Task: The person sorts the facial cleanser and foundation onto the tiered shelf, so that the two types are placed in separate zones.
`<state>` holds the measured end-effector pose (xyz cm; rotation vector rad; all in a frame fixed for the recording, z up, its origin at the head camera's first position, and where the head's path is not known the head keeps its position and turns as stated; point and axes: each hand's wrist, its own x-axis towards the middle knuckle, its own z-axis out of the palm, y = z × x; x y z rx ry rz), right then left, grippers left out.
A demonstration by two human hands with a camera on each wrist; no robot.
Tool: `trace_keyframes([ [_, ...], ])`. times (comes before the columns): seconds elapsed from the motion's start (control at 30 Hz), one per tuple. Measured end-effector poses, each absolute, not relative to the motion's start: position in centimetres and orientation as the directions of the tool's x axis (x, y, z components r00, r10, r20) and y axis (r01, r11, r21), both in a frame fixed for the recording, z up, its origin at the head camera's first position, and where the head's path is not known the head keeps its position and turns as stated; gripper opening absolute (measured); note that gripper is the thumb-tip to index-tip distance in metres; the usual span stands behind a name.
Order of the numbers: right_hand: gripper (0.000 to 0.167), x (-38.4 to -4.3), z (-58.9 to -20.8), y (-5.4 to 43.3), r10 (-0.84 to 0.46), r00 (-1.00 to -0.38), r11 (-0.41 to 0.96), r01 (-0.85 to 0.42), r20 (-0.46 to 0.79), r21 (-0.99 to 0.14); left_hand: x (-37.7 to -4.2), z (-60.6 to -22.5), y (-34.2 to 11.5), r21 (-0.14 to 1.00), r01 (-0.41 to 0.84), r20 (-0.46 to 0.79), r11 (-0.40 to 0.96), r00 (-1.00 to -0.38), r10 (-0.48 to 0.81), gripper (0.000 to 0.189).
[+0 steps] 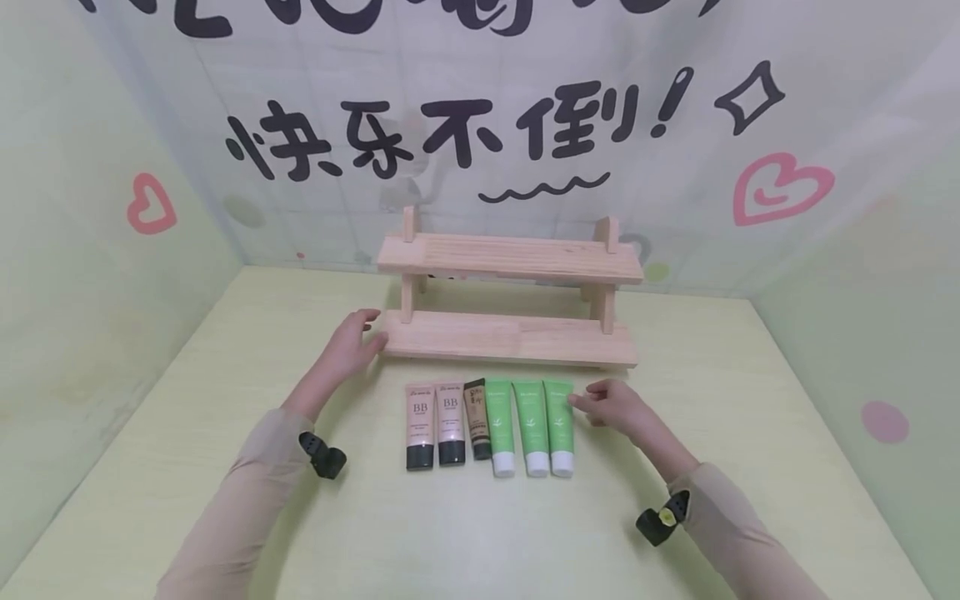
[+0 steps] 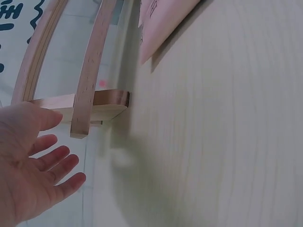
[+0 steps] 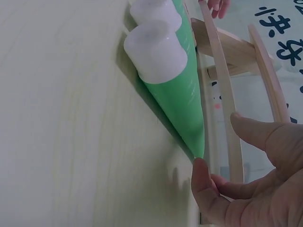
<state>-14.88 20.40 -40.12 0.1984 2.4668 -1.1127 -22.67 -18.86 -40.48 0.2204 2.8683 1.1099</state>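
My left hand (image 1: 348,346) is at the left end of a two-tier wooden shelf (image 1: 510,335), fingers spread and holding nothing in the left wrist view. My right hand (image 1: 621,407) is beside the rightmost green tube (image 1: 559,421). In the right wrist view a fingertip (image 3: 200,172) is right at that tube's flat crimped end, with the thumb held apart. The tubes lie in a row in front of the shelf: two pink BB tubes (image 1: 420,421) with black caps, a small brown tube (image 1: 477,417), and three green tubes with white caps, caps toward me.
The pale wood-grain table (image 1: 495,542) carries the shelf near its back edge. A white printed sheet (image 1: 315,208) hangs behind it, with green walls (image 1: 862,333) at both sides. Black wrist cameras (image 1: 324,457) are strapped to both wrists.
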Motion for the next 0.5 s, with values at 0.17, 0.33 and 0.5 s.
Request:
trace_keyframes([
  [0.17,0.064,-14.9,-40.3,19.7,-0.067,-0.904,0.645,0.283,-0.421,-0.710,-23.8,-40.6,-18.7,0.690,0.091,-0.019,0.718,-0.989,0.144,0.051],
  [0.33,0.062,-15.0,-41.3,19.2,-0.066,-0.911,0.686,0.255,-0.406,-0.681,-24.4,-40.6,-18.7,0.690,0.084,-0.030,0.719,-0.989,0.144,0.051],
  [0.5,0.057,-15.0,-41.8,18.4,-0.052,-0.912,0.702,0.257,-0.407,-0.664,-24.9,-41.0,-19.0,0.714,0.007,-0.111,0.700,-0.986,0.123,0.055],
])
